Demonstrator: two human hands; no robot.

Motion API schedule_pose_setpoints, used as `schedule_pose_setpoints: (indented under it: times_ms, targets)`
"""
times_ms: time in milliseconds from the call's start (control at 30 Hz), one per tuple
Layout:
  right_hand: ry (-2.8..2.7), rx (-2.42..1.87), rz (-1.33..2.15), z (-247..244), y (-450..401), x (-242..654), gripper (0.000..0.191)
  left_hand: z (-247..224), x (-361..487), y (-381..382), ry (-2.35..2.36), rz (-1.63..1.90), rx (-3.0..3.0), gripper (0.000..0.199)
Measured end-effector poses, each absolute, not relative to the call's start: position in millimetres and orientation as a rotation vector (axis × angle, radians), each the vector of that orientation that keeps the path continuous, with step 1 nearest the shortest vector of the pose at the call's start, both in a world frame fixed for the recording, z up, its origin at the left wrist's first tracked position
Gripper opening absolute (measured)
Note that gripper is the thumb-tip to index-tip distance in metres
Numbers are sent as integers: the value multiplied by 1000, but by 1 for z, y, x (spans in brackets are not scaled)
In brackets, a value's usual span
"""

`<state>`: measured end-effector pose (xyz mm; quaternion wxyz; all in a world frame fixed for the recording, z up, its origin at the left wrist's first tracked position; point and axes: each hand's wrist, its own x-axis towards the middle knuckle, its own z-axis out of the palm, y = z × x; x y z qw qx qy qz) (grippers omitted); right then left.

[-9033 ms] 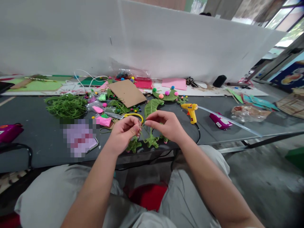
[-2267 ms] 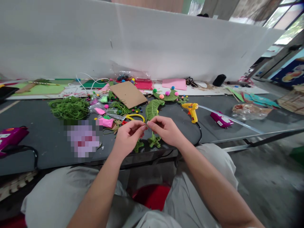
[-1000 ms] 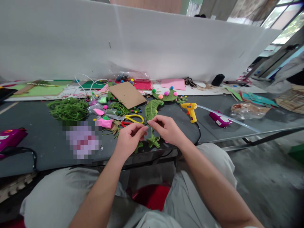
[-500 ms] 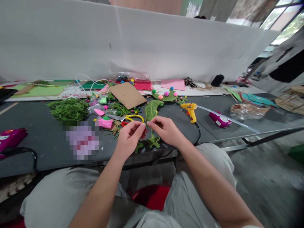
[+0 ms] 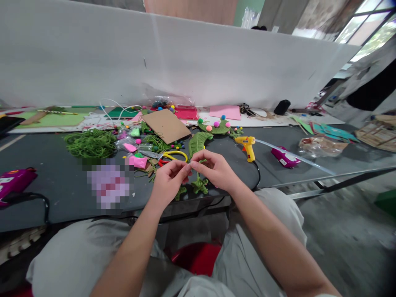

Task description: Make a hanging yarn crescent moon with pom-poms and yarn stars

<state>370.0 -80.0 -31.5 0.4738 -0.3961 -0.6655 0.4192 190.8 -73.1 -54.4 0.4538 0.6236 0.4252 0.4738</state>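
My left hand (image 5: pixel 170 179) and my right hand (image 5: pixel 215 170) meet fingertip to fingertip near the table's front edge. Both are pinched; whatever lies between the fingertips is too small to make out. Just beyond them a curved green yarn piece (image 5: pixel 198 144) lies on the table, its lower part hidden behind my fingers. Small green leafy ends (image 5: pixel 199 185) show below my hands. Scissors with a yellow handle (image 5: pixel 175 154) lie left of the green piece, close to my left hand. A yellow glue gun (image 5: pixel 248 148) rests to the right.
Green yarn (image 5: pixel 90 143) is heaped at the left, near bags of pink beads (image 5: pixel 138 161) and brown cardboard (image 5: pixel 167 126). Purple devices (image 5: pixel 285 157) lie at both sides. A black cord (image 5: pixel 258 175) runs off the front edge. A white partition (image 5: pixel 185 62) stands behind.
The fingertips of my two hands have come closer together, my right hand shifting slightly left. The camera view has shifted a little.
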Motion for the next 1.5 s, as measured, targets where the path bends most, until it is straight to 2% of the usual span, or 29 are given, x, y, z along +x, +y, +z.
schedule_pose_setpoints:
  times_ms: [167, 333, 733, 933, 1200, 1500]
  targets:
    - [-1505, -958, 1308, -31, -80, 369, 28, -57, 187, -74, 1042, 1182, 1616, 25]
    - [-1472, -932, 1436, -36, -78, 369, 29, -57, 184, -75, 1064, 1201, 1656, 21]
    - [-1221, -562, 1764, -35, -82, 364, 16, -55, 188, -78, 830, 1192, 1321, 24]
    - [-1185, -530, 1806, -36, -82, 364, 15, -52, 189, -80, 791, 1187, 1302, 24]
    - [-1124, -576, 1799, -35, -81, 365, 24, -52, 187, -78, 753, 1196, 1306, 23]
    - [-1257, -651, 1619, -36, -82, 364, 18, -53, 187, -78, 792, 1179, 1335, 24]
